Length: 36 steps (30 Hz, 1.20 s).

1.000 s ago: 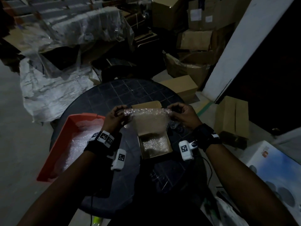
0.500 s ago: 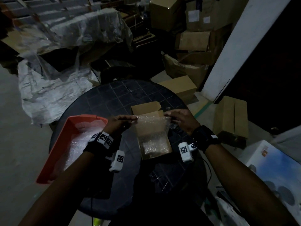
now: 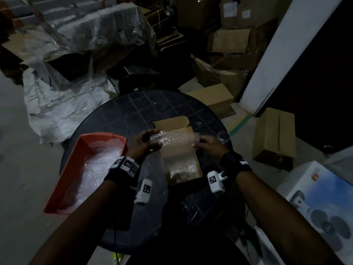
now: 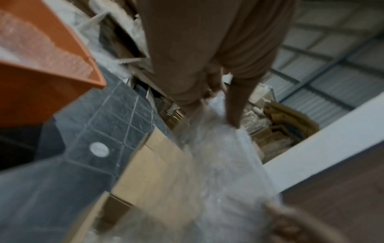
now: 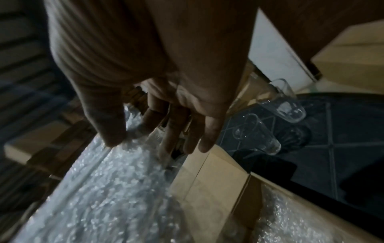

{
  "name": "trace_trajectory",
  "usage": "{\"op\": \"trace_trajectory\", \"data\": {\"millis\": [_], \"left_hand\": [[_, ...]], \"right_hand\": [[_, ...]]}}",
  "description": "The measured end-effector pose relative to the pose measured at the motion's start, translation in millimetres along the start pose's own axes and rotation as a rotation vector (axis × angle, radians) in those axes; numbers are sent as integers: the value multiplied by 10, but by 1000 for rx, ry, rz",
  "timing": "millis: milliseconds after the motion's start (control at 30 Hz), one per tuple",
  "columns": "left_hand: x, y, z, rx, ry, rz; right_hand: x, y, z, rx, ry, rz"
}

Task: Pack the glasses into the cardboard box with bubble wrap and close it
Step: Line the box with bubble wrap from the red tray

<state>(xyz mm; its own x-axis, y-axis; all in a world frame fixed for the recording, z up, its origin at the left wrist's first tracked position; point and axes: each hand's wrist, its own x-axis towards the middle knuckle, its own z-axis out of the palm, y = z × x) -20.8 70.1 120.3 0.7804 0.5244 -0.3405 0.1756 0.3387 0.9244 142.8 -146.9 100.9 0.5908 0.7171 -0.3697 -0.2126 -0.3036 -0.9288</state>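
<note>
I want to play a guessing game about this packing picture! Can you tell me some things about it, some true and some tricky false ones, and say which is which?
1. Both hands hold a sheet of bubble wrap over the cardboard box. True: left hand and right hand pinch its ends.
2. The cardboard box is closed. False: its flaps are open.
3. The orange tray holds bubble wrap. True.
4. All the glasses are inside the cardboard box. False: at least two stand on the table beside it.
</note>
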Motion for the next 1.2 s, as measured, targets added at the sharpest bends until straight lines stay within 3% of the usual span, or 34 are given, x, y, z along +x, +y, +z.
{"op": "trace_trajectory", "data": {"millis": [133, 367, 533, 667, 767, 900, 967, 1067, 1200], "left_hand": [[31, -247, 45, 151, 30, 20], [83, -886, 81, 350, 39, -102], [195, -1204, 54, 610, -39, -83], [327, -1398, 108, 883, 12, 15], [369, -1508, 151, 1151, -5, 32], [336, -1565, 207, 1302, -141, 142], [274, -1527, 230, 1497, -118, 150], [242, -1494, 294, 1714, -91, 106], [286, -1535, 357, 1867, -106, 134]], "right_hand": [[85, 197, -51, 130, 85, 90], [49, 622, -81, 7, 143, 172], [208, 901, -138, -122, 252, 219], [361, 1053, -74, -349, 239, 120], [434, 1174, 2, -610, 118, -8], [447, 1175, 4, -979, -132, -41], [445, 1136, -7, -1221, -202, -67], [451, 1101, 32, -1536, -239, -97], [514, 1066, 85, -1704, -226, -145]]}}
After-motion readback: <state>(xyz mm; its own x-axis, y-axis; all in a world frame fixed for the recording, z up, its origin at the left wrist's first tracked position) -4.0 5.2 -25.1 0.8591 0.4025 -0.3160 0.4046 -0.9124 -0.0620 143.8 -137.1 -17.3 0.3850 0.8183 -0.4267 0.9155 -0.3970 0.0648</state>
